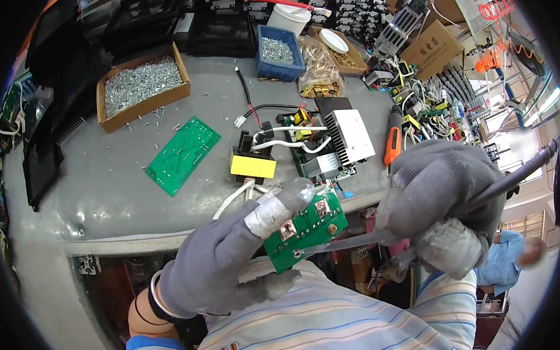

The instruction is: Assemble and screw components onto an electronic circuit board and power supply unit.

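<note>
Right hand [442, 199], in a grey glove: fingers curled closed about a slim tool, its shaft [352, 240] slanting down-left to the board's lower part, the tip at a small round spot there.

Left hand [225, 256], likewise grey-gloved, silver tape round one finger: partly open, digits parted, with hold of one green circuit board [306, 231]; one finger along its upper left, another digit at its lower edge. Board located over the lap, in front of the tabletop [119, 197], solder side showing.

Striped shirt [324, 318], one, below the hands.

On the tabletop: yellow-banded transformer [252, 166], white leads attached; circuit assembly with finned metal heat sink [350, 135], just right of it; second green board [183, 156], lying flat, left; orange-and-black screwdriver [393, 141], right; cardboard tray [151, 109] of loose screws; blue bin [277, 72] of small metal parts.
</note>
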Tool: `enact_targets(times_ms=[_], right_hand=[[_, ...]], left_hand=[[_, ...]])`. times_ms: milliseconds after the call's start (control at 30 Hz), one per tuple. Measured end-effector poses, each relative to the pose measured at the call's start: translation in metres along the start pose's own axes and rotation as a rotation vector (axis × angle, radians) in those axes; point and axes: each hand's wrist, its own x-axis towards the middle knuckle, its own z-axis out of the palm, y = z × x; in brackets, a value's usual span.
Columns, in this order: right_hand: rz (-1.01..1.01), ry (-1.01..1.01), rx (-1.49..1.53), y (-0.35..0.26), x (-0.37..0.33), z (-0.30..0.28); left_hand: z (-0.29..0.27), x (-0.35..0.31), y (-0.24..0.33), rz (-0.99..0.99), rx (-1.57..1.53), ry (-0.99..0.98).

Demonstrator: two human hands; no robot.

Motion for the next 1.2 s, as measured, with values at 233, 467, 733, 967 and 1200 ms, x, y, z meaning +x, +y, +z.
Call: enact_targets(times_ms=[233,467,733,967,1200], right_hand=[[0.061,-0.237,0.081,-0.011,0.018,0.001],[-0.020,-0.294,0.061,-0.008,0.022,0.004],[-0.396,-0.154,-0.243,0.000,0.006,0.011],[-0.473,0.731,0.169,0.036,-0.028,-0.031],[0.385,-0.010,-1.131,0.181,-0.015,-0.147]], left_hand=[[0.001,0.003,-0.007,0.109,-0.027,-0.029],[0.003,0.002,-0.011,0.101,-0.013,-0.054],[0.005,0.003,-0.005,0.054,0.025,0.010],[0.007,0.005,-0.004,0.109,0.002,0.035],[0.006,0.007,-0.004,0.121,0.010,0.021]])
